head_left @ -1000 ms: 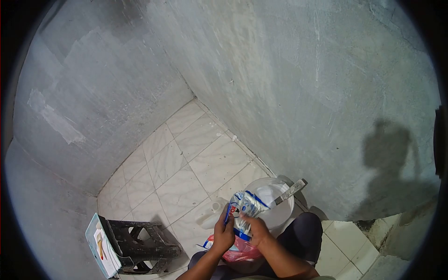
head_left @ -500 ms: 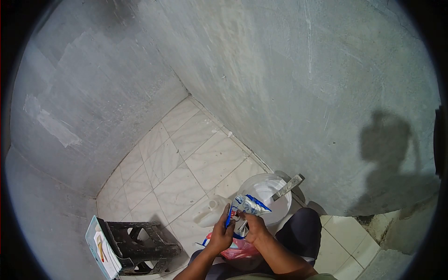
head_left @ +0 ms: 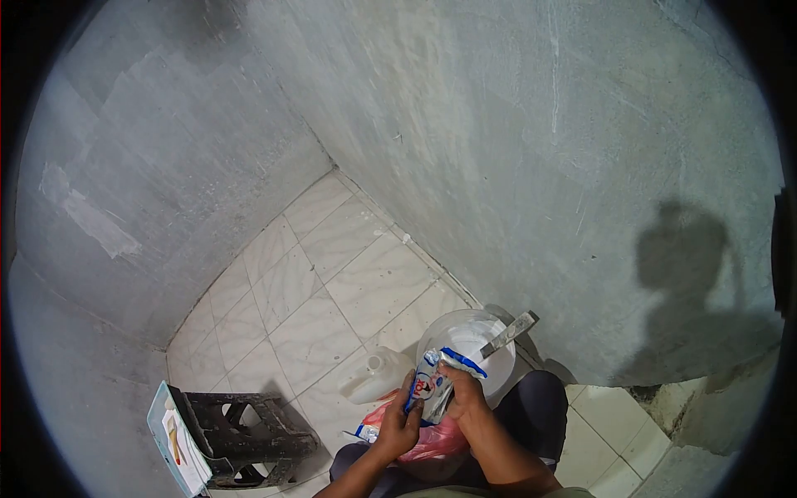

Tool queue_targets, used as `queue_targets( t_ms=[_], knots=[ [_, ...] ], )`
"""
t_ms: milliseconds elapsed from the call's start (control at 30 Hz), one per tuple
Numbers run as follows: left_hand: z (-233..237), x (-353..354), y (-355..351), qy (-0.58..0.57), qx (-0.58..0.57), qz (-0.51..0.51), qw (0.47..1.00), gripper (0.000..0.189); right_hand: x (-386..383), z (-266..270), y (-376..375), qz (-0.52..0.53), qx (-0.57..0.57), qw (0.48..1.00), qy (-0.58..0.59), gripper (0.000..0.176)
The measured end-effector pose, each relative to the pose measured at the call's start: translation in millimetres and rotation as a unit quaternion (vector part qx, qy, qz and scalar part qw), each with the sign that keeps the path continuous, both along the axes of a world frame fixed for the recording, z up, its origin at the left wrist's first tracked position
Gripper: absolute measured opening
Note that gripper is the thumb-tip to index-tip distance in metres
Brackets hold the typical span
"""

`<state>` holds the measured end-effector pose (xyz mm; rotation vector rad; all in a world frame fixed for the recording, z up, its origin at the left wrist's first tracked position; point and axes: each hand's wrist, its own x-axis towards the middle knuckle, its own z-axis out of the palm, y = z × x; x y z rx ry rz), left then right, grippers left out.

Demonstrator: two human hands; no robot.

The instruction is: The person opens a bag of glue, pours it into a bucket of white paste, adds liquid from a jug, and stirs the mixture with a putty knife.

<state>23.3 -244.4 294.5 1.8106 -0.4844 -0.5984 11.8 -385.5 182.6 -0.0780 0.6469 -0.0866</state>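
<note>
A blue-and-white plastic packet [head_left: 427,385] with red lettering is between my hands, above my lap. My left hand [head_left: 400,421] grips its left and lower edge. My right hand [head_left: 463,393] holds its right side, fingers closed on the plastic. Just beyond the packet stands a translucent bucket [head_left: 503,365] holding white material. Across the bucket's rim lies a flat tool [head_left: 509,334] with a worn, stained surface. Beneath my hands is a pink plastic bag [head_left: 436,442]; its contents are mostly hidden.
An off-white jug [head_left: 378,375] with an open neck stands on the tiled floor [head_left: 313,329] left of the bucket. Farther left is a black stool [head_left: 249,436], with a light-blue tray [head_left: 159,412] holding papers and a brush-like item. Grey plastered walls [head_left: 498,149] meet in the corner.
The packet has turned so more of its printed front and red lettering shows. My right hand has shifted up and right along its edge.
</note>
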Motion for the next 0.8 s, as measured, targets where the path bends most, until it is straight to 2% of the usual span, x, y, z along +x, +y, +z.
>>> queue_targets(
  t_ms=[33,100,167,233,267,333,367,400,433,467,500,533,600,633,667,700,733,767,800],
  knots=[
    [-3,-1,-1,0.022,-0.015,0.008,1.000,0.060,-1,0,0,0.001,-0.001,1.000,0.001,0.015],
    [-16,1,0,0.026,-0.021,0.035,0.999,0.061,-2,2,-2,-0.014,-0.084,0.995,0.058,0.017],
    [-23,5,2,0.029,-0.026,0.060,0.997,0.062,-3,1,-11,-0.005,-0.072,0.995,0.063,0.020],
    [-27,12,14,-0.073,0.089,0.123,0.986,0.070,-9,-1,-22,0.021,-0.072,0.997,0.037,0.024],
    [-24,16,16,-0.183,0.127,0.124,0.967,0.075,-11,5,-25,0.022,-0.072,0.996,0.036,0.024],
    [-9,17,16,-0.235,0.094,0.052,0.966,0.079,-14,16,-27,0.043,-0.062,0.996,0.053,0.024],
    [2,16,12,-0.235,0.095,0.055,0.966,0.079,-14,8,-24,0.057,-0.081,0.993,0.065,0.023],
    [19,14,3,-0.305,0.148,-0.061,0.939,0.083,-14,10,-22,0.061,-0.081,0.993,0.066,0.023],
    [26,11,-3,-0.369,0.198,-0.178,0.891,0.088,-16,17,-22,0.107,-0.119,0.984,0.077,0.023],
    [22,10,-5,-0.368,0.198,-0.176,0.891,0.088,-18,27,-22,0.152,-0.158,0.972,0.086,0.024],
    [15,11,-8,-0.312,0.192,-0.190,0.911,0.092,-22,54,-25,0.210,-0.247,0.944,0.056,0.028],
    [10,12,-12,-0.256,0.185,-0.204,0.927,0.097,-22,56,-23,0.209,-0.248,0.944,0.056,0.028],
    [6,14,-17,-0.224,0.180,-0.188,0.939,0.097,-24,56,-19,0.237,-0.406,0.882,-0.022,0.030],
    [4,15,-18,-0.214,0.192,-0.170,0.943,0.096,-23,46,-14,0.191,-0.507,0.834,-0.100,0.029],
    [4,17,-19,-0.203,0.204,-0.151,0.946,0.095,-26,42,-16,0.190,-0.508,0.834,-0.099,0.029],
    [9,16,-21,-0.234,0.199,-0.101,0.946,0.082,-25,68,-21,0.176,-0.394,0.895,-0.115,0.032],
    [14,20,-22,-0.233,0.198,-0.100,0.947,0.082,-24,82,-24,0.160,-0.272,0.940,-0.130,0.035],
    [20,25,-22,-0.182,0.161,-0.056,0.968,0.074,-26,72,-26,0.179,-0.254,0.940,-0.139,0.042],
    [24,29,-20,-0.131,0.123,-0.011,0.984,0.066,-28,70,-23,0.181,-0.255,0.940,-0.140,0.042]
  ],
)
